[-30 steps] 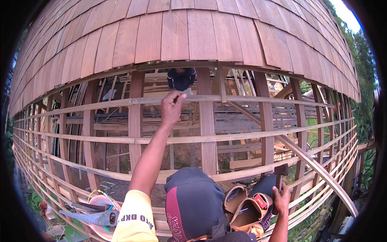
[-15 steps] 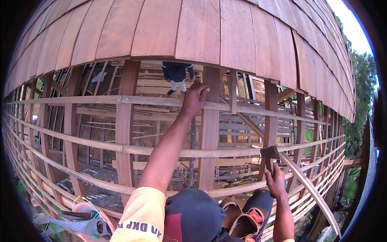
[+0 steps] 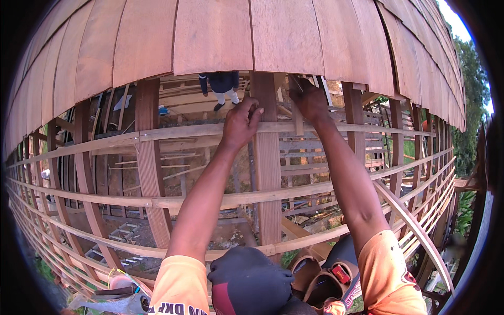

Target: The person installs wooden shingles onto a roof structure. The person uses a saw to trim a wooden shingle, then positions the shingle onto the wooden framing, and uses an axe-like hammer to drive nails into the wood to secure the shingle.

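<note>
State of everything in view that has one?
Left hand: curled, grip unclear
Right hand: raised, grip unclear
Shingles: overlapping, in rows
Battens: spanning rafters
Strip: slanted
Pouch: open
Person below: standing, head hidden

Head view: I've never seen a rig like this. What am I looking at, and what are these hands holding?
There is no machine here: these are a person's bare hands, seen by the left of two fisheye cameras on that person's head, so straight edges bend. Overlapping wooden shingles fill the top; below them, thin slats cross brown beams. The left hand, fingers curled, is by the upper slat; the right hand is near the shingles' lower edge. Whether either holds anything is too unclear to tell. A brown tool pouch shows at the bottom, and through the gaps another person stands below.
</note>
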The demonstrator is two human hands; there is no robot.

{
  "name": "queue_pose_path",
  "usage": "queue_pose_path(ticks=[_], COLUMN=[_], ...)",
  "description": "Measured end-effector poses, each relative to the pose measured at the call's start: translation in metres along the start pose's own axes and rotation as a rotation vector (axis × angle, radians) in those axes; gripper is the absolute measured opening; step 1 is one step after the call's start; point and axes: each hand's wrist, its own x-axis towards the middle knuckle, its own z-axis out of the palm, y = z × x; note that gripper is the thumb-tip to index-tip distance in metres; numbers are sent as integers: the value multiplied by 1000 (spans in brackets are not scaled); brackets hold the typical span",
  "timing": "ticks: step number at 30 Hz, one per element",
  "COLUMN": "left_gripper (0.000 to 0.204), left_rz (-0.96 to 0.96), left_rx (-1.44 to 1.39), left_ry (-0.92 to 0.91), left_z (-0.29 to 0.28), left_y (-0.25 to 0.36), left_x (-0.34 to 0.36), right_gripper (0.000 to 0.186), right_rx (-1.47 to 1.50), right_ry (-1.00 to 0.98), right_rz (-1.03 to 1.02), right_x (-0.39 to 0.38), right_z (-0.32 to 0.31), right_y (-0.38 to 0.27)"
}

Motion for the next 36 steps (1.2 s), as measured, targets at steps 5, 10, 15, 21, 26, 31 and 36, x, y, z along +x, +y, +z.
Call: queue_pose_path(ticks=[5, 10, 15, 21, 26, 31, 36], left_gripper=[12, 14, 17, 15, 14, 13, 14], left_rz=[141, 160, 327, 273, 308, 344, 353], left_rx=[37, 23, 272, 270, 237, 288, 271], left_ry=[-75, -149, -185, -188, -183, -216, -231], left_z=[-9, -4, -7, 3, -8, -4, 5], left_y=[-5, 5, 8, 11, 10, 9, 12], left_x=[1, 3, 2, 4, 4, 1, 4], right_gripper=[50, 50, 48, 41, 43, 33, 30], right_rx=[-61, -48, -90, 163, 386, 873, 845], right_ry=[-62, -61, -76, 83, -211, -461, -234], right_rz=[-15, 43, 119, -18, 122, 414, 304], right_x=[-5, -11, -6, 3, -89, -266, -285], right_z=[-2, -10, -1, -24, -62, -50, -33], right_y=[-18, -23, -33, -4, -9, 8, 5])
